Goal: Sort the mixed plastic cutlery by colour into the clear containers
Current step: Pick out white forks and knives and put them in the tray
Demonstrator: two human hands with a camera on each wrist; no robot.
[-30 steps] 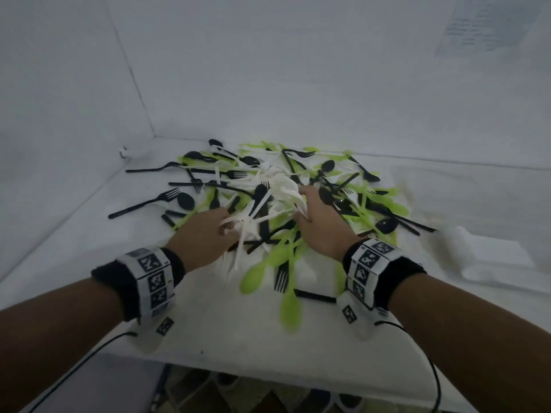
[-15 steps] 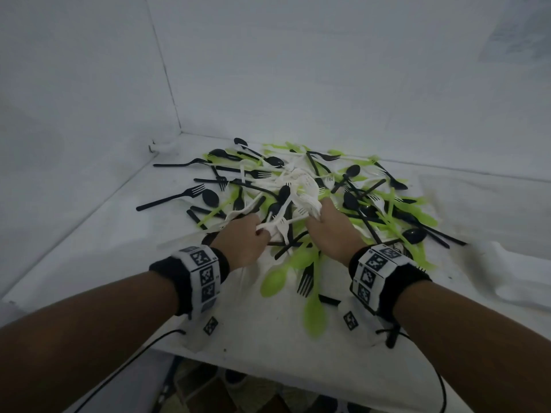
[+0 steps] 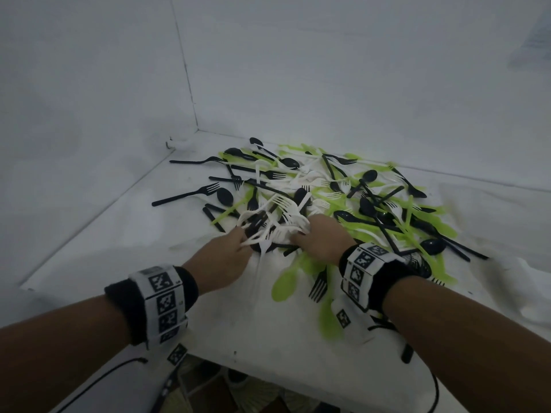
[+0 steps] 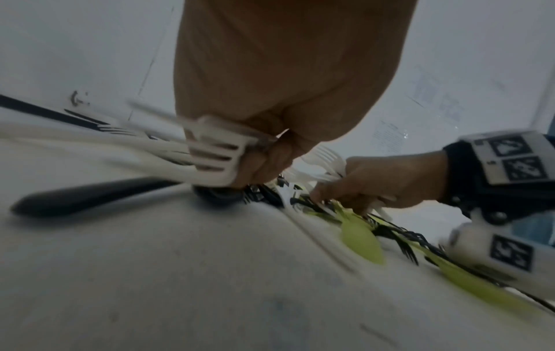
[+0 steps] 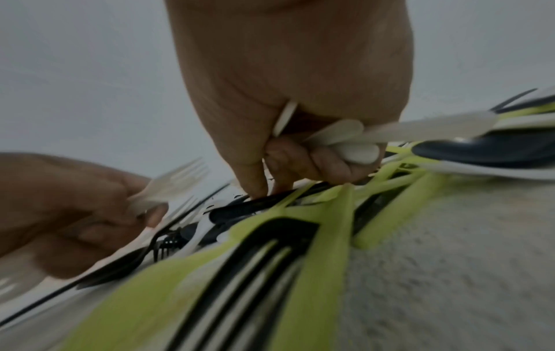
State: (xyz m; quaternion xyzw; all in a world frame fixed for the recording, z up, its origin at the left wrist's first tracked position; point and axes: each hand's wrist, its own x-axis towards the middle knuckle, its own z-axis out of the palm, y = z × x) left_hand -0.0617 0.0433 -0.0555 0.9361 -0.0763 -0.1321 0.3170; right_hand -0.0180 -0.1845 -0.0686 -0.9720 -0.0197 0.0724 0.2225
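The left hand [image 3: 219,265] and right hand [image 3: 320,238] each clench a bunch of white cutlery [image 3: 272,225] at mid-frame, now fuller than a second ago. Around them the mixed pile [image 3: 372,204] of black and green pieces fills the centre and right. White is evidently being gathered first; no clear container is plainly visible.

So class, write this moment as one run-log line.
left hand: grips white forks | right hand: grips white cutlery | pile: black, green, white mixed | containers: none in view
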